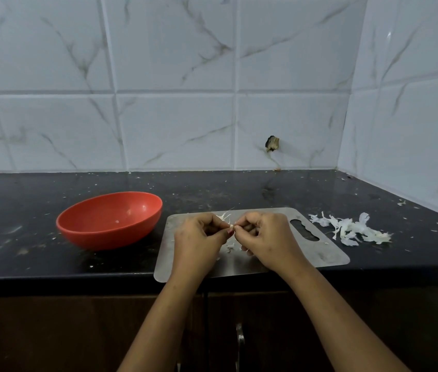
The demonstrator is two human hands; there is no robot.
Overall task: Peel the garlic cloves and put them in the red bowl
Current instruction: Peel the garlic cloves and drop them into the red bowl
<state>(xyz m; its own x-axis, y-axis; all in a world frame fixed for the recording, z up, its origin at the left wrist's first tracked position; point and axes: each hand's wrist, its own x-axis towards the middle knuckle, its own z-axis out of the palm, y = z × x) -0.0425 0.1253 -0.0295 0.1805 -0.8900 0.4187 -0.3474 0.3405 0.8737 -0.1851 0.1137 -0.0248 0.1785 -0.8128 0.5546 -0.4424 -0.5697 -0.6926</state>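
Head camera: the left grip [199,237] and the right grip [263,236] meet fingertip to fingertip just above the steel cutting board [322,253]. Both pinch a small pale garlic clove [231,226] that barely peeks out between them, with wisps of skin on the board underneath. The red bowl [105,237] sits on the dark worktop [24,259] just left of the board, a few pale specks inside too small to name, and past the board's handle end a heap of white peelings [352,232] lies on the worktop.
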